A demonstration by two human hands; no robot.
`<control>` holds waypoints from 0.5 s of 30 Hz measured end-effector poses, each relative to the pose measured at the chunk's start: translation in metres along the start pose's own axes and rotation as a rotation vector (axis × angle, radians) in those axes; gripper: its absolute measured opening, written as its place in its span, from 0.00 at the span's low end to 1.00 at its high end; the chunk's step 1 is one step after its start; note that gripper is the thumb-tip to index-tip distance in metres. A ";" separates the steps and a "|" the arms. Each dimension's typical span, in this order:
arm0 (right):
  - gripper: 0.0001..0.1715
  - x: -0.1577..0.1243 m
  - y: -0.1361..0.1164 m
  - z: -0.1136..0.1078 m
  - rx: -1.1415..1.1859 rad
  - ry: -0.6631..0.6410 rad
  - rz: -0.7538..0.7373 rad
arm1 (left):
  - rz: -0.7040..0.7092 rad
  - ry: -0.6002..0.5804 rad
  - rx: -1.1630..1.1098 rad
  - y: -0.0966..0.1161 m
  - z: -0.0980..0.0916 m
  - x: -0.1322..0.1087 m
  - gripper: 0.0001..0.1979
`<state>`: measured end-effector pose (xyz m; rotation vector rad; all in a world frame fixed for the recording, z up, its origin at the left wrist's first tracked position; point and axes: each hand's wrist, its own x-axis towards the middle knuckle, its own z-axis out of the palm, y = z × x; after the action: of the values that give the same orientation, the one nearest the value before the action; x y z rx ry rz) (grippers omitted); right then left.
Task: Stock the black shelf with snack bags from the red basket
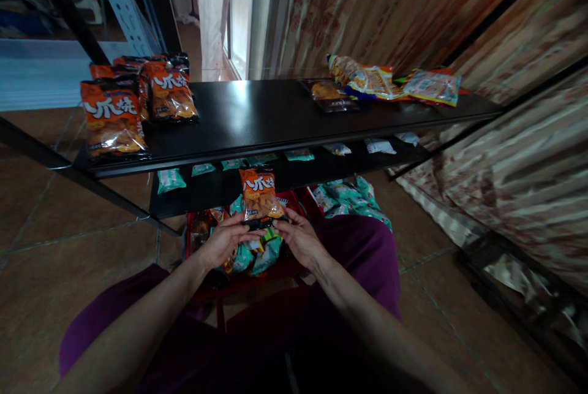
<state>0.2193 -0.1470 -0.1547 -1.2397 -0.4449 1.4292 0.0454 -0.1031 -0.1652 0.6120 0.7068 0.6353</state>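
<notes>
An orange and black snack bag (260, 198) is held upright between my two hands, its printed front facing me. My left hand (226, 239) pinches its lower left corner, and my right hand (297, 236) grips the lower right corner. Below the bag stands a red basket (188, 238) with green packets (266, 256) and other snacks in it. Several bags of the same orange kind (114, 115) stand at the left end of the black upper shelf (239, 115), just beyond my hands.
At the upper shelf's right end lie a brown packet (328, 97), a yellow-blue bag (372, 81) and a pale packet (432, 86). Small green packets (169, 179) line the lower shelf. More green bags (351, 198) sit right of the basket. A curtain (519, 136) hangs at the right.
</notes>
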 end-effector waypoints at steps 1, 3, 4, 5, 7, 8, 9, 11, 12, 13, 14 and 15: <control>0.26 0.001 0.000 -0.001 0.005 0.005 0.001 | -0.001 -0.009 0.009 0.001 0.000 0.000 0.17; 0.25 0.002 0.000 -0.001 0.008 0.012 0.005 | -0.001 -0.009 0.030 0.002 -0.001 0.000 0.17; 0.25 0.003 0.000 -0.001 0.007 0.016 0.008 | -0.001 -0.002 0.039 0.003 -0.001 0.000 0.17; 0.24 0.003 0.000 -0.001 0.005 0.018 0.010 | 0.003 0.009 0.046 0.003 -0.002 0.000 0.18; 0.24 0.003 -0.001 -0.001 0.003 0.023 0.010 | 0.011 0.027 0.049 0.003 -0.003 0.000 0.19; 0.24 0.003 -0.002 -0.001 0.004 0.028 0.006 | 0.011 0.029 0.047 0.002 -0.003 0.000 0.19; 0.25 0.002 -0.002 -0.001 0.001 0.032 0.002 | 0.009 0.028 0.045 0.002 -0.003 -0.001 0.19; 0.24 0.001 -0.003 -0.001 -0.030 0.032 -0.019 | -0.010 0.020 0.051 0.002 -0.002 -0.001 0.19; 0.24 0.000 -0.003 -0.001 -0.062 0.022 -0.040 | -0.030 0.023 0.064 0.002 -0.002 -0.001 0.19; 0.24 0.000 -0.004 -0.002 -0.106 0.005 -0.069 | -0.052 0.039 0.082 0.002 -0.002 0.000 0.20; 0.24 -0.001 -0.004 -0.002 -0.162 -0.013 -0.105 | -0.068 0.072 0.102 0.001 -0.002 0.001 0.20; 0.24 -0.002 -0.005 -0.003 -0.235 -0.024 -0.155 | -0.068 0.122 0.114 0.000 -0.002 0.003 0.21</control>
<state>0.2239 -0.1491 -0.1512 -1.3442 -0.7269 1.2874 0.0454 -0.0999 -0.1675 0.6556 0.8788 0.5751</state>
